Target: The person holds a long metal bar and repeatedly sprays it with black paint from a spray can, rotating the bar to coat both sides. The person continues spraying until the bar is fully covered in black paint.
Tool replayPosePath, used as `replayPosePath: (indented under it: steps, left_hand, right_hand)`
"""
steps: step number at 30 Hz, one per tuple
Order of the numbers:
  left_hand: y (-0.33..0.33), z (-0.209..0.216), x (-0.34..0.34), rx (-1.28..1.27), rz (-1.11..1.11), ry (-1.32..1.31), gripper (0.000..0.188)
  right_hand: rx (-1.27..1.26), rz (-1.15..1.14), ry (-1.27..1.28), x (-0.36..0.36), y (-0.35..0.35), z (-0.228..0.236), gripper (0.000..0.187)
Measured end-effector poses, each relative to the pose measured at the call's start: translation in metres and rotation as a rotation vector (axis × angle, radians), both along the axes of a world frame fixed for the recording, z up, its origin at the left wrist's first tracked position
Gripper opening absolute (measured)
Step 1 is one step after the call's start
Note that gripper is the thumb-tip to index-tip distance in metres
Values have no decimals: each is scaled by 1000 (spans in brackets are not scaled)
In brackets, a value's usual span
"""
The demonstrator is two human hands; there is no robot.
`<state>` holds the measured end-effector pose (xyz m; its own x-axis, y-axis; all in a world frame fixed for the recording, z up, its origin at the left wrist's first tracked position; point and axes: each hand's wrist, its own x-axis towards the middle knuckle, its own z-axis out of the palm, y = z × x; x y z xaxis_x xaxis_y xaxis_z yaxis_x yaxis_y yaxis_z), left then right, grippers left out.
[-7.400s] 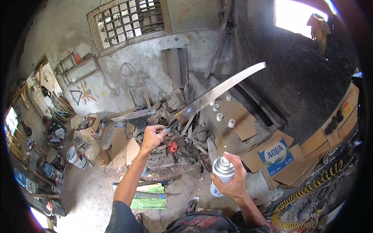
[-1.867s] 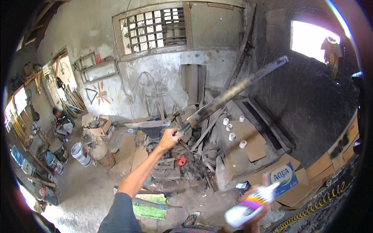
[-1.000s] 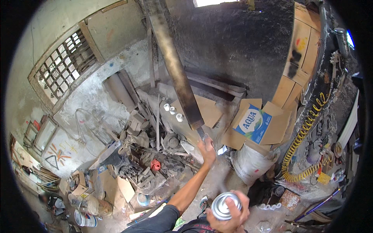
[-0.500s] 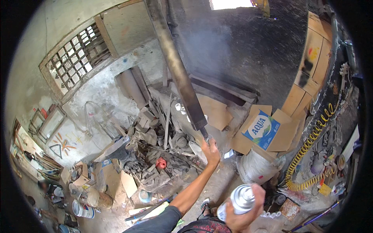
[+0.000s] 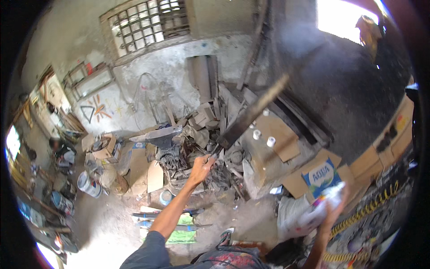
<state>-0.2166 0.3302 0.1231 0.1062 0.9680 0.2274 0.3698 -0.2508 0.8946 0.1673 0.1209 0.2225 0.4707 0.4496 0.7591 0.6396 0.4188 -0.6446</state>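
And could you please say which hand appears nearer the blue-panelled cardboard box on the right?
Right. The right hand, holding a spray can, appears in front of the cardboard box's lower right; the left hand, gripping one end of the long blade, is farther off, to its left.

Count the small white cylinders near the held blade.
3 clearly visible: the far cylinder beside the blade; the left cylinder and right cylinder, both lower in the picture. A pale sliver may be a fourth; the blade could hide more.
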Motion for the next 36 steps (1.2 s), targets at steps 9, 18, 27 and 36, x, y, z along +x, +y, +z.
replayPosePath:
  steps: [9, 18, 27, 36]
  left_hand:
    - [-23, 26, -27, -48, 18, 159, 54]
    - [-21, 50, -40, 11, 54, 307, 47]
    - [-31, 58, -48, 114, 196, 440, 35]
    - [-62, 40, -74, 66, 156, 318, 29]
  right_hand:
    - [-181, 593, -638, -110, 0, 4, 67]
    - [-213, 525, -510, -110, -17, 10, 84]
    - [-184, 680, -197, -129, 7, -5, 73]
    - [-58, 360, 215, -75, 136, 68, 55]
